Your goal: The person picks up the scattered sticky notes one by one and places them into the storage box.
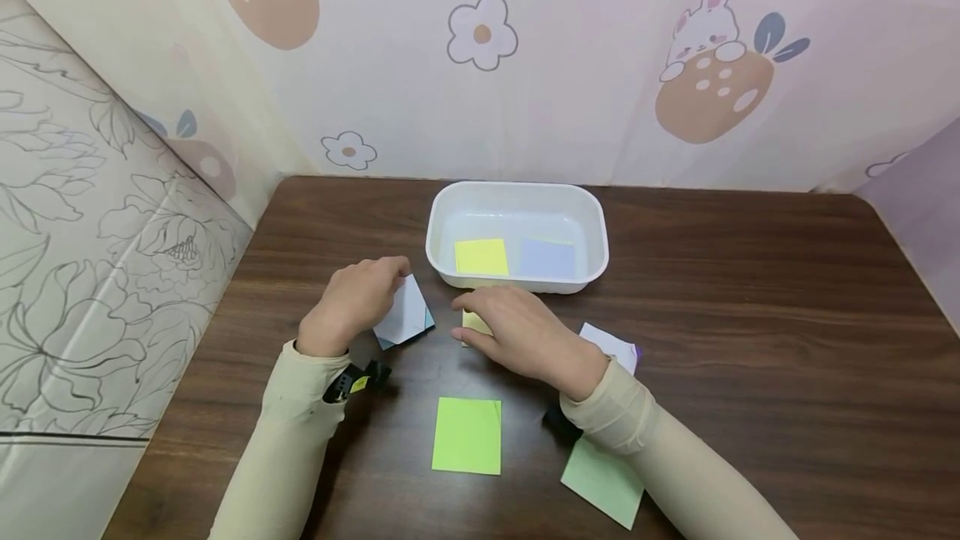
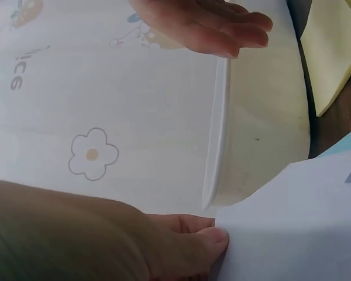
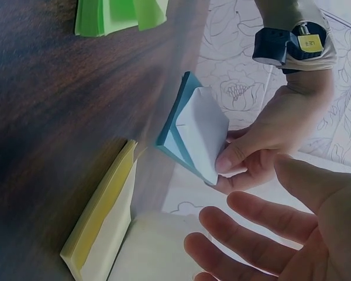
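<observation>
My left hand [image 1: 352, 302] pinches one corner of a blue sticky note pad [image 3: 176, 120], thumb on top, left of the tray. A white sheet [image 1: 402, 312] covers most of that pad and leaves a blue edge showing. My right hand [image 1: 517, 333] hovers with spread fingers over a yellow sticky note pad [image 1: 475, 323], holding nothing; the hand hides part of that pad in the head view. Just beyond the hands stands a white plastic tray [image 1: 517, 282]. Inside it lie a yellow note [image 1: 482, 257] and a bluish note [image 1: 547, 259], side by side.
A bright green pad [image 1: 467, 436] lies at the front middle of the dark wooden table [image 1: 750, 340]. Partly under my right forearm are a pale green pad [image 1: 602, 482] and a white-topped pad with a purple edge [image 1: 611, 347]. A patterned curtain [image 1: 570, 107] hangs behind the tray.
</observation>
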### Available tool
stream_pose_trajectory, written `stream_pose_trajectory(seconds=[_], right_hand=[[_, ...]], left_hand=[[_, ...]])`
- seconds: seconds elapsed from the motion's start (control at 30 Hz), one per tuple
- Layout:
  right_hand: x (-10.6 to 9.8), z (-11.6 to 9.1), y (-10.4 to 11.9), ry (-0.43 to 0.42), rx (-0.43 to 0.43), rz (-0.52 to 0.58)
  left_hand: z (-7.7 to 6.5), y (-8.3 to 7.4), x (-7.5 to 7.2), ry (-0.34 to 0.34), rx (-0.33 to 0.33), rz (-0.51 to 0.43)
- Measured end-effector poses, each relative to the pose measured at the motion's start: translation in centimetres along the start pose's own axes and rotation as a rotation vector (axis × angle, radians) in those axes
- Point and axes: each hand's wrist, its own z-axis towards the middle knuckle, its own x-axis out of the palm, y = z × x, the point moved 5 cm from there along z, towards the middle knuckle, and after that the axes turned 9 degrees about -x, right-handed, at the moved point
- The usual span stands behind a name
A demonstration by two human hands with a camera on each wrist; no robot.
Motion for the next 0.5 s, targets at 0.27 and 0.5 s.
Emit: stream_pose_trajectory(seconds=[0.27, 0.5], right_hand=[[-0.14, -0.09, -0.17, -0.016, -0.014, -0.017], [0.06, 0.00, -0.22, -0.016, -0.022, -0.018]], left_hand=[[-0.16, 0.03, -0.43, -0.036, -0.008, 0.004], [-0.11, -0.06, -0.61, -0.030, -0.008, -0.008]])
